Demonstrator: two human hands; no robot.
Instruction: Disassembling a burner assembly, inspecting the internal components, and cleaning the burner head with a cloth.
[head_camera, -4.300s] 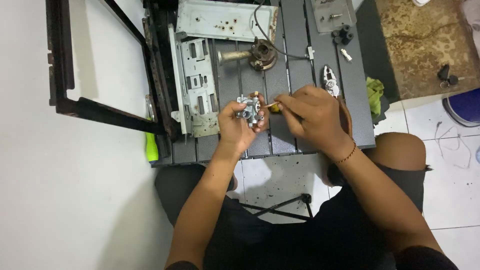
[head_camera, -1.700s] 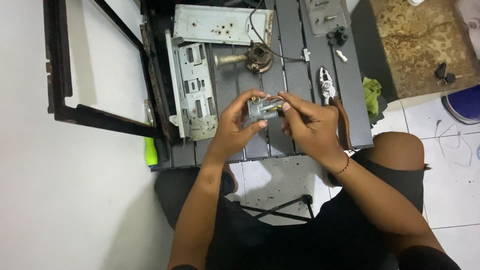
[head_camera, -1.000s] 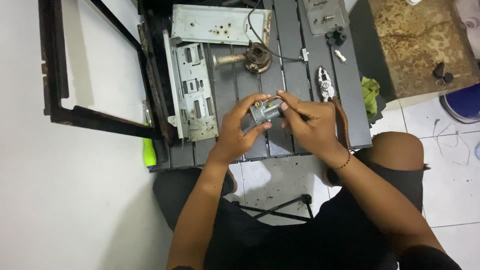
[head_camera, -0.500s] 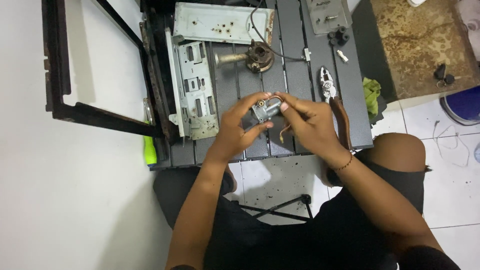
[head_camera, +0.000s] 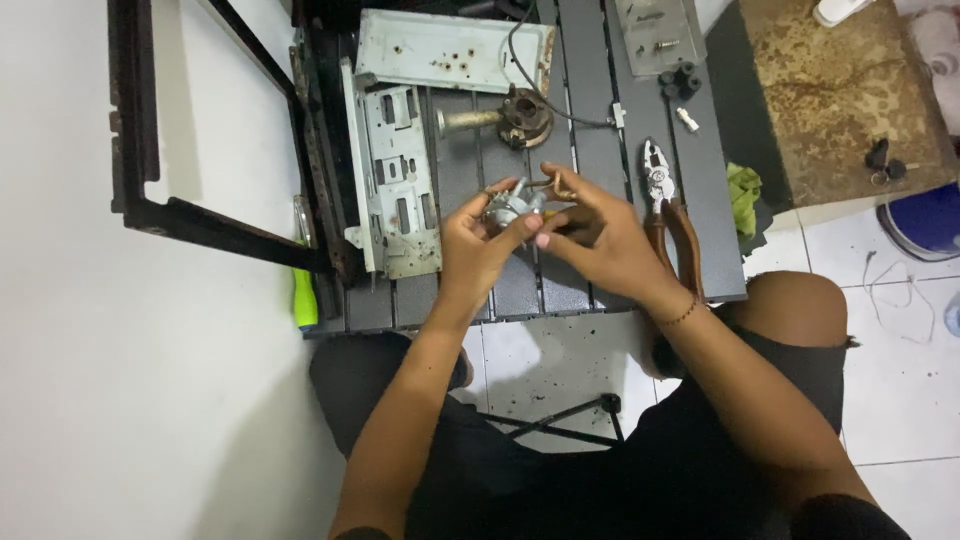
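Observation:
A small grey metal part (head_camera: 509, 207) with a thin bent copper tube (head_camera: 549, 184) is held above the dark slatted table (head_camera: 590, 150). My left hand (head_camera: 478, 245) grips the part from the left, thumb against it. My right hand (head_camera: 598, 243) pinches it from the right, fingers near the tube; a yellowish tool handle shows faintly inside that hand. Much of the part is hidden by my fingers.
A grey punched metal bracket (head_camera: 393, 185) and a flat plate (head_camera: 450, 50) lie at the left and back. A rusty round burner piece (head_camera: 520, 115) with a cable sits behind my hands. Pliers (head_camera: 662, 200) lie at the right, a green cloth (head_camera: 742, 195) beyond, a green-handled tool (head_camera: 304, 300) at the left edge.
Earlier my right hand held a tool against the part lower on the table. Both hands have since lifted slightly and turned the part between the fingers.

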